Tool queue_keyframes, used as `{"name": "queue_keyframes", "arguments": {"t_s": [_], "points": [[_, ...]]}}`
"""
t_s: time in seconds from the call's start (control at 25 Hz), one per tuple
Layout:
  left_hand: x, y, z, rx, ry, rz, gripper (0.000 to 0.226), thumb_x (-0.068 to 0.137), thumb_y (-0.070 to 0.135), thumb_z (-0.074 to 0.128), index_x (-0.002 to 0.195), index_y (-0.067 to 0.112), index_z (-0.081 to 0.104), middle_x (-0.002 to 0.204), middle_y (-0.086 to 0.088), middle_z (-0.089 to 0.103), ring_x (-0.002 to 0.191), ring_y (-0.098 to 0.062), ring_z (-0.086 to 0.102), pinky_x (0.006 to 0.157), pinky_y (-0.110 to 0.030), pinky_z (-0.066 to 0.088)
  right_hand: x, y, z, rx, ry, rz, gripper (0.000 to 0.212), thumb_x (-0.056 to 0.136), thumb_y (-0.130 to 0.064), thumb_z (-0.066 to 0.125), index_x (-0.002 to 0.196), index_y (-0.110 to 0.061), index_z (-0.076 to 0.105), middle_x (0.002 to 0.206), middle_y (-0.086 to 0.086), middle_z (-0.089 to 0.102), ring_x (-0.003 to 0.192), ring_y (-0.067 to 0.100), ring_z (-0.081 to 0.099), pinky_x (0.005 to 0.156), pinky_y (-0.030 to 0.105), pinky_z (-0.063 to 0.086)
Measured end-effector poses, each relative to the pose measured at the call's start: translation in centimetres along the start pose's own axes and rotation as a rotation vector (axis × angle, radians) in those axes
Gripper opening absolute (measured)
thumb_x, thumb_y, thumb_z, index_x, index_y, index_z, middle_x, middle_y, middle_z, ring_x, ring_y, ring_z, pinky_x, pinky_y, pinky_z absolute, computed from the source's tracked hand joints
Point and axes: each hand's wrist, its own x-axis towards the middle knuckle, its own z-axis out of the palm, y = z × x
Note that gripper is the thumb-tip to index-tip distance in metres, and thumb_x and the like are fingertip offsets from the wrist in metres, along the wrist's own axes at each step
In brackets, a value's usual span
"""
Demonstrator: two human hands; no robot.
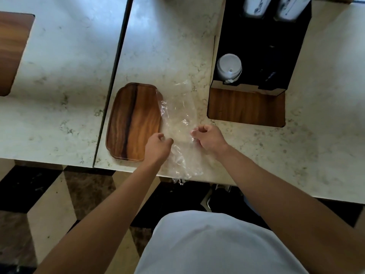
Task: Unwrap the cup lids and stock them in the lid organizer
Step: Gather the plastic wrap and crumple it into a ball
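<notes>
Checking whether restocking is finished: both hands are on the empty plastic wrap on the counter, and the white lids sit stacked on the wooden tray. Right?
Not quite. The head view shows the white lids stacked in the black organizer, not on the wooden tray, which holds nothing. Both the left hand and right hand do grip the plastic wrap.

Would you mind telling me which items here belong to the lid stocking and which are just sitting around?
Job:
- clear plastic wrap, pinched by left hand and right hand
- stack of lids
- lid organizer

Lying about:
- wooden tray
- cup sleeves
</notes>
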Motion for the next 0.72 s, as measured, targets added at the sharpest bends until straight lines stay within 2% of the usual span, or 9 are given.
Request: {"name": "queue_keyframes", "arguments": {"t_s": [0.04,0.12,0.24,0.36,0.52,0.64,0.72], "points": [[0.0,0.1,0.2,-0.005,-0.016,0.010,0.058,0.095,0.028,0.065,0.146,0.006,0.048,0.132,-0.009,0.061,0.099,-0.027,0.070,0.089,-0.048,0.059,-0.4,-0.2,-0.7,0.057,-0.024,-0.001,0.008,0.093,-0.017,0.071,0.090,-0.012,0.066,0.081,0.006,0.069,0.068,0.016,0.065,0.069,0.034,0.057],[0.0,0.5,0.7,-0.029,-0.048,0.041,0.054,0.095,0.034,0.068,0.141,0.007,0.055,0.127,-0.006,0.063,0.103,-0.024,0.067,0.088,-0.041,0.058,-1.1,-0.4,-2.0,0.162,-0.075,-0.007,0.008,0.094,-0.013,0.072,0.091,-0.012,0.064,0.089,0.011,0.073,0.068,0.016,0.070,0.071,0.032,0.061],[0.3,1.4,1.7,-0.125,-0.098,0.061,0.030,0.093,0.036,0.072,0.112,0.012,0.073,0.105,-0.001,0.071,0.093,-0.013,0.067,0.072,-0.025,0.050,-1.7,-0.4,-3.9,0.222,-0.081,-0.047,0.009,0.093,-0.010,0.072,0.096,-0.008,0.064,0.090,0.014,0.074,0.069,0.018,0.069,0.072,0.034,0.062],[0.0,2.5,2.5,-0.230,-0.169,0.040,0.022,0.094,0.032,0.072,0.098,0.011,0.070,0.088,-0.002,0.068,0.079,-0.014,0.063,0.068,-0.028,0.050,-2.2,-0.2,-6.2,0.242,-0.060,-0.056,0.019,0.093,-0.013,0.072,0.107,0.000,0.066,0.090,0.014,0.075,0.071,0.020,0.069,0.071,0.033,0.061],[-1.4,3.9,3.8,-0.389,-0.321,0.034,0.013,0.097,0.017,0.068,0.097,0.004,0.067,0.081,-0.008,0.072,0.070,-0.021,0.070,0.060,-0.032,0.057,-2.6,0.5,-9.2,0.220,-0.065,-0.074,0.020,0.092,-0.022,0.074,0.103,-0.005,0.069,0.084,0.009,0.073,0.068,0.017,0.066,0.069,0.032,0.058],[-2.7,5.5,5.3,-0.434,-0.326,0.040,0.015,0.096,0.013,0.070,0.099,0.000,0.063,0.077,-0.010,0.073,0.063,-0.024,0.070,0.054,-0.033,0.058,-2.8,1.7,-11.8,0.272,-0.108,-0.089,0.025,0.093,-0.024,0.072,0.107,-0.004,0.070,0.085,0.009,0.071,0.070,0.018,0.063,0.072,0.035,0.056],[-3.4,6.1,6.2,-0.439,-0.336,0.056,0.016,0.097,0.013,0.069,0.100,-0.002,0.063,0.078,-0.011,0.074,0.062,-0.026,0.070,0.053,-0.034,0.058,-3.1,2.3,-13.2,0.312,-0.135,-0.099,0.023,0.094,-0.025,0.071,0.107,-0.007,0.071,0.083,0.007,0.071,0.069,0.017,0.062,0.069,0.032,0.057]]}}
